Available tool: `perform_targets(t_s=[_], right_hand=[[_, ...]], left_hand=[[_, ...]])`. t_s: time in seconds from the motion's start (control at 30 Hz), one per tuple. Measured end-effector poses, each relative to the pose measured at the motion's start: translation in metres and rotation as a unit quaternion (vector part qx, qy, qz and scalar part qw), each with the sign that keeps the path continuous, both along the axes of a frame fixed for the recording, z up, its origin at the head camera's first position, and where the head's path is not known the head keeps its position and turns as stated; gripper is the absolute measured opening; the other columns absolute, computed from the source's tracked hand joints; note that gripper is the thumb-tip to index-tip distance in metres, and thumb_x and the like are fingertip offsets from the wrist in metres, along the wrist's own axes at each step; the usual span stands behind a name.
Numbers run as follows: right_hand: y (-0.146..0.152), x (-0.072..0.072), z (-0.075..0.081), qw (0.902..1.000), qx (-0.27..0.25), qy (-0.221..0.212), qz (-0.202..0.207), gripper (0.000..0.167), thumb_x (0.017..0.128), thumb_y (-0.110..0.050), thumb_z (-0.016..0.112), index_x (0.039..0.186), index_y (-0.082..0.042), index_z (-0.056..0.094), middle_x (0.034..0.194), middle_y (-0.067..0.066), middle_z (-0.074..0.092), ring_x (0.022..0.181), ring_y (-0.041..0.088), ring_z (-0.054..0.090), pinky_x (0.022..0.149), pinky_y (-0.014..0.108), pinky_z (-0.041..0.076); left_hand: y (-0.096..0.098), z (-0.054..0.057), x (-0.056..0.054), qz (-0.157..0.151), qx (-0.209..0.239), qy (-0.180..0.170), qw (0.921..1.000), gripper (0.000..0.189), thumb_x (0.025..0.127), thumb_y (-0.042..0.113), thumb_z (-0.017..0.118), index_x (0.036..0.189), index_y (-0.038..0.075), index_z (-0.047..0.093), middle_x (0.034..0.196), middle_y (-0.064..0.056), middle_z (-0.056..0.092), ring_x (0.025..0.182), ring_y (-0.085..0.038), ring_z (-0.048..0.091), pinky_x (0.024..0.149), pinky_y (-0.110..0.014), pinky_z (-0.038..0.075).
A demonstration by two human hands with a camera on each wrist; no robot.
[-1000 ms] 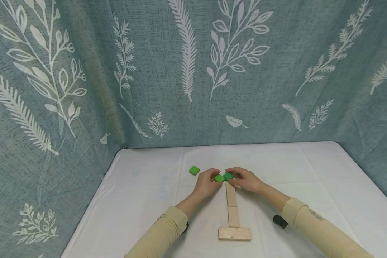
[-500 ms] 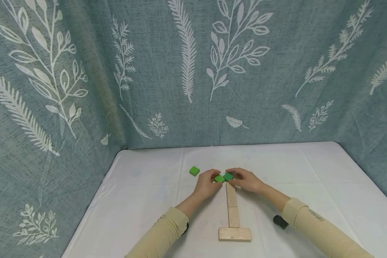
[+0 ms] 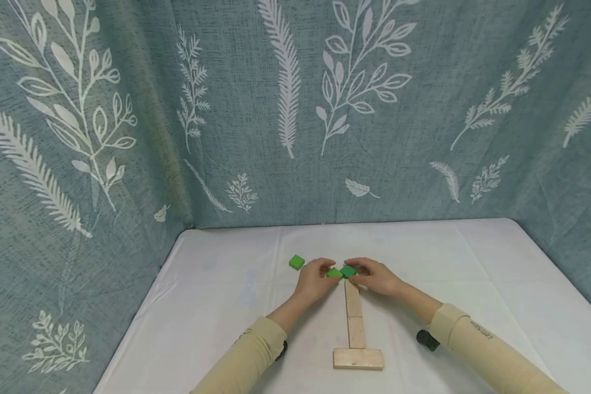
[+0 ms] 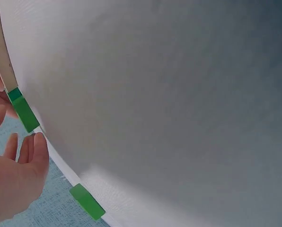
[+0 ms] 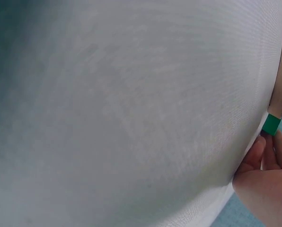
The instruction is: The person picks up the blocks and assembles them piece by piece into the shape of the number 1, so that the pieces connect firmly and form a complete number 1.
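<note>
Two green square blocks lie corner to corner at the far end of a row of wooden planks. My left hand (image 3: 314,282) curves round the light green block (image 3: 335,273); in the left wrist view its fingertips are right at the block's end, with the thumb apart from it. My right hand (image 3: 378,276) holds the darker green block (image 3: 348,271) between thumb and fingers, beside the tip of the far plank (image 3: 353,300). A third block, light green (image 3: 296,262), lies left of my left hand, also visible in the left wrist view.
A second plank (image 3: 356,332) continues the row toward me, and a crosswise plank (image 3: 358,359) lies at its near end. Dark wrist gear (image 3: 427,340) shows beside the right sleeve. A patterned blue-green curtain (image 3: 295,109) hangs behind the white-covered table (image 3: 216,306).
My left fingers have loosened slightly from the light green block. The right hand, the blocks and the planks stay in place.
</note>
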State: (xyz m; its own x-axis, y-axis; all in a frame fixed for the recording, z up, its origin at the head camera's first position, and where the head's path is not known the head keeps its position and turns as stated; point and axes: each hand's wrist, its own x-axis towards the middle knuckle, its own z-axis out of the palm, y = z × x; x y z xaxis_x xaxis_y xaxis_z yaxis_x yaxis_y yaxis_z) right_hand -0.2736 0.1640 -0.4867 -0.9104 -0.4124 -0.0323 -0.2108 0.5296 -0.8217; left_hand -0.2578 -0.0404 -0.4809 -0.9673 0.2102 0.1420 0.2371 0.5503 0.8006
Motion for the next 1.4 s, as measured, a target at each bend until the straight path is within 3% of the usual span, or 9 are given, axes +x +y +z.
perform_targets(t_s=[0.23, 0.6, 0.67, 0.9, 1.07, 1.4], right_hand=[[0.001, 0.000, 0.000, 1.0000, 0.003, 0.003, 0.001, 0.044, 0.094, -0.020, 0.064, 0.135, -0.005, 0.056, 0.116, 0.010, 0.062, 0.099, 0.022, 0.058, 0.078, 0.035, 0.050], [0.000, 0.001, 0.000, 0.9999, 0.009, 0.006, 0.001, 0.044, 0.094, -0.022, 0.064, 0.135, -0.006, 0.056, 0.118, 0.012, 0.062, 0.101, 0.023, 0.058, 0.080, 0.036, 0.050], [0.000, 0.001, 0.000, 0.9999, 0.012, 0.009, 0.003, 0.045, 0.094, -0.022, 0.064, 0.135, -0.005, 0.056, 0.119, 0.012, 0.061, 0.102, 0.024, 0.058, 0.081, 0.036, 0.050], [-0.001, 0.002, 0.003, 0.9999, 0.010, -0.003, -0.003, 0.044, 0.094, -0.021, 0.064, 0.135, -0.006, 0.056, 0.120, 0.011, 0.060, 0.103, 0.024, 0.056, 0.083, 0.037, 0.049], [0.000, 0.002, 0.003, 1.0000, 0.009, -0.002, 0.000, 0.044, 0.095, -0.021, 0.063, 0.136, -0.006, 0.055, 0.119, 0.011, 0.060, 0.104, 0.024, 0.055, 0.084, 0.037, 0.048], [0.001, 0.001, 0.001, 0.9999, 0.005, 0.010, 0.009, 0.045, 0.094, -0.022, 0.064, 0.135, -0.004, 0.055, 0.119, 0.012, 0.060, 0.103, 0.024, 0.055, 0.082, 0.037, 0.047]], left_hand=[[-0.003, 0.004, -0.001, 0.058, 0.106, -0.054, 0.9912, 0.025, 0.086, 0.008, 0.070, 0.110, 0.002, 0.069, 0.107, -0.013, 0.067, 0.099, -0.026, 0.062, 0.081, -0.037, 0.053], [-0.009, 0.001, -0.006, 0.091, 0.182, -0.083, 0.9755, 0.018, 0.088, 0.010, 0.071, 0.106, 0.007, 0.071, 0.101, -0.005, 0.069, 0.092, -0.018, 0.062, 0.073, -0.027, 0.053], [-0.011, 0.001, -0.008, 0.106, 0.199, -0.088, 0.9702, 0.019, 0.087, 0.010, 0.071, 0.106, 0.006, 0.071, 0.101, -0.005, 0.070, 0.090, -0.016, 0.063, 0.072, -0.025, 0.052], [-0.022, 0.004, -0.011, 0.149, 0.285, -0.108, 0.9407, 0.025, 0.084, 0.004, 0.071, 0.109, 0.000, 0.069, 0.103, -0.011, 0.068, 0.087, -0.011, 0.062, 0.075, -0.022, 0.052], [-0.033, 0.006, -0.013, 0.166, 0.304, -0.114, 0.9312, 0.030, 0.084, 0.003, 0.071, 0.114, -0.002, 0.067, 0.112, -0.016, 0.065, 0.088, -0.011, 0.060, 0.077, -0.022, 0.051], [-0.053, 0.010, -0.016, 0.184, 0.306, -0.127, 0.9253, 0.039, 0.083, 0.003, 0.069, 0.121, -0.003, 0.063, 0.122, -0.019, 0.060, 0.098, -0.018, 0.060, 0.079, -0.024, 0.049]])
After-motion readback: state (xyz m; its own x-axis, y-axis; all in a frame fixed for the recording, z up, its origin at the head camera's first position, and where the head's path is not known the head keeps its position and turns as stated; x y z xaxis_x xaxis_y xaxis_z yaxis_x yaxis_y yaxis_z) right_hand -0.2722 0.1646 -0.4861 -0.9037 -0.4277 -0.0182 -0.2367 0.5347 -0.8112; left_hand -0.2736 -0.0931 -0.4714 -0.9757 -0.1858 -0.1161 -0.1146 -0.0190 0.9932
